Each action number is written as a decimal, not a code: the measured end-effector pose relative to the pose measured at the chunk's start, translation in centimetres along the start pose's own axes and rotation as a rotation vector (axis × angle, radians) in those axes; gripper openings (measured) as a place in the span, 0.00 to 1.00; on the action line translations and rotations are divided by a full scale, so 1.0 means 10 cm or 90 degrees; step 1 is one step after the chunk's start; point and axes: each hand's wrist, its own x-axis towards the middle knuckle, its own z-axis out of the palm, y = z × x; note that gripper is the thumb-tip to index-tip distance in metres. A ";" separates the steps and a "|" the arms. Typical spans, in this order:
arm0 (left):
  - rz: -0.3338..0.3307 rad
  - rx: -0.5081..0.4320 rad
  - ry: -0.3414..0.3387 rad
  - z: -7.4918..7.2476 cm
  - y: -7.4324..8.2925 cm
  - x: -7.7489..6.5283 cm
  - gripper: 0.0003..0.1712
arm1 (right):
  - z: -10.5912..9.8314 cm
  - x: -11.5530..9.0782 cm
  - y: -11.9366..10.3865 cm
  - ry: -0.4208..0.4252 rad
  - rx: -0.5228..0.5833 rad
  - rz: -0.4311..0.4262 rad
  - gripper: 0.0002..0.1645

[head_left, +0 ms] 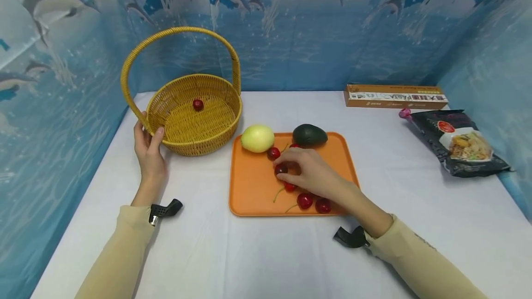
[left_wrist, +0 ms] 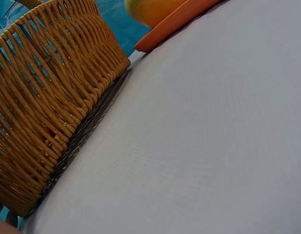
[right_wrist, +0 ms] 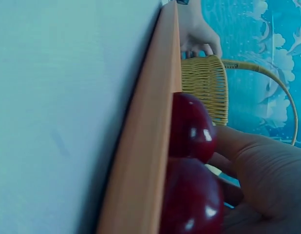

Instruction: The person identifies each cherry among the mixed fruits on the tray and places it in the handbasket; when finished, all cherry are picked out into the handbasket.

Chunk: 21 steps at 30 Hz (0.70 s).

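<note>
Left hand (head_left: 150,157) gripping the basket (head_left: 189,149), the right hand (head_left: 309,170) seems mid-pick, thumb and fingertips pinching a cherry (head_left: 281,169) with the tray (head_left: 249,193) beneath, likely needing a lift clear of neighbouring cherries (head_left: 290,187).

Even light fills the head view; in the bluish right wrist view, glare spots the cherries (right_wrist: 189,122), shadow edges the tray (right_wrist: 144,146).

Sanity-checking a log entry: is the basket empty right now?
No, the head view shows a dark red cherry lying inside the yellow basket.
</note>
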 end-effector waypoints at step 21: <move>-0.003 0.019 -0.008 0.00 0.00 -0.02 0.36 | -0.32 0.33 -0.28 0.054 0.088 -0.094 0.18</move>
